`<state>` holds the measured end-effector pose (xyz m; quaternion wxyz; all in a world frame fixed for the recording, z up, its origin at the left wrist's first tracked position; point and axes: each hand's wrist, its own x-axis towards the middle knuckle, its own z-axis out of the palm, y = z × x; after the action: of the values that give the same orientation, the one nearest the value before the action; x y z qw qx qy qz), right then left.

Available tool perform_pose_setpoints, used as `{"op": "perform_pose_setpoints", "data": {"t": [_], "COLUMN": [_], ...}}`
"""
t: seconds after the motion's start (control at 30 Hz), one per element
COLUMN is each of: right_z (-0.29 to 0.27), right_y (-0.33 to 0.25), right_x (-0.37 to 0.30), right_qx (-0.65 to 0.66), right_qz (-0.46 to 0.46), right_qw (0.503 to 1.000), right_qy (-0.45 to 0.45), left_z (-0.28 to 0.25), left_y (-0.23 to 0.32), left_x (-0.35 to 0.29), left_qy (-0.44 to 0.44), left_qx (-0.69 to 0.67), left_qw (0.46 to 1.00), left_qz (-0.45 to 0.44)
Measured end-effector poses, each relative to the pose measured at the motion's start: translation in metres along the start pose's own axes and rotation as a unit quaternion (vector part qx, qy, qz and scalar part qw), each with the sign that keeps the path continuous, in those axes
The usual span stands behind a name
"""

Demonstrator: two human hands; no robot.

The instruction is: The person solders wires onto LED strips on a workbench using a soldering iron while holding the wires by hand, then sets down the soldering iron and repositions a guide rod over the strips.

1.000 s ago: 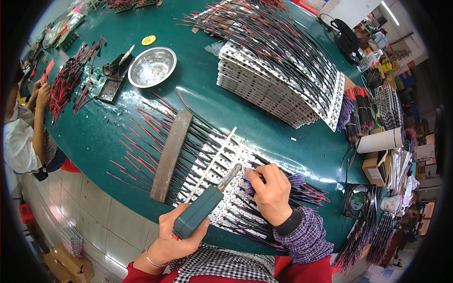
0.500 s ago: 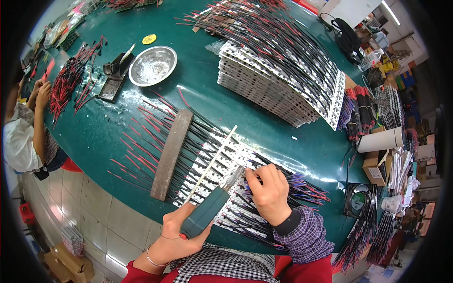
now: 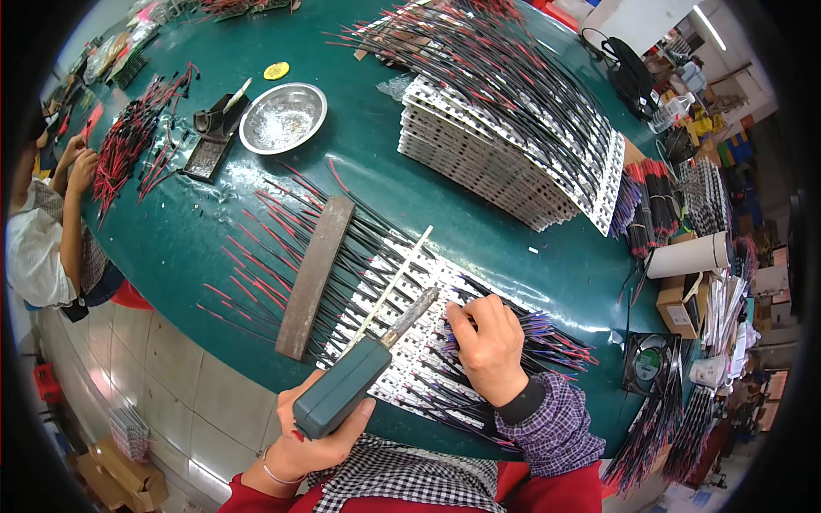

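Note:
My left hand [image 3: 291,440] grips the dark green handle of a soldering iron [image 3: 344,386]. Its broad grey metal tip points up and to the right, over a white perforated board panel [image 3: 407,374]. Beside the tip, my right hand [image 3: 490,346] is closed with thumb and forefinger together above the panel; whatever lies between them is hidden. Black wires with red ends [image 3: 272,227] run off the panel's left side, and wires with blue and red ends [image 3: 556,342] fan out on the right. A brown flat bar [image 3: 315,278] and a thin pale strip [image 3: 386,286] lie across the left-hand wires.
A tall stack of white panels [image 3: 479,162] with wires on top stands behind. Toward the back left are a metal bowl [image 3: 283,118], a black tray [image 3: 209,154] and a yellow round lid [image 3: 276,71]. Another person [image 3: 51,231] handles wires at far left. A small fan [image 3: 648,363] is at right.
The soldering iron's handle has come lower and left with my left hand, and its tip stands out more clearly. My right hand has stayed nearly still.

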<state>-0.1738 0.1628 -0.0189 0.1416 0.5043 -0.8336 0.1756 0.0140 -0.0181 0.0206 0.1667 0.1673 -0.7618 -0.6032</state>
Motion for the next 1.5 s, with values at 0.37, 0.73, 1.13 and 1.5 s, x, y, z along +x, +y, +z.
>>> {"op": "perform_pose_setpoints", "data": {"t": [0.37, 0.73, 1.13, 1.5], "right_z": [-0.005, -0.005, -0.008, -0.006], "right_y": [-0.001, 0.003, 0.004, 0.005], "right_x": [0.003, 0.005, 0.005, 0.010], "right_qx": [0.048, 0.075, 0.074, 0.064], "right_qz": [0.047, 0.049, 0.038, 0.043], "right_qw": [0.998, 0.996, 0.997, 0.997], "right_qy": [0.008, 0.016, -0.006, -0.004], "left_z": [0.009, 0.010, 0.007, -0.006], "left_y": [-0.003, 0.000, -0.003, 0.014], "left_x": [0.005, 0.009, 0.005, 0.005], "left_qy": [-0.049, -0.060, -0.065, 0.087], "left_qx": [0.014, 0.043, 0.056, -0.197], "left_qw": [0.998, 0.997, 0.995, 0.956], "left_qz": [-0.041, -0.036, -0.044, -0.199]}}
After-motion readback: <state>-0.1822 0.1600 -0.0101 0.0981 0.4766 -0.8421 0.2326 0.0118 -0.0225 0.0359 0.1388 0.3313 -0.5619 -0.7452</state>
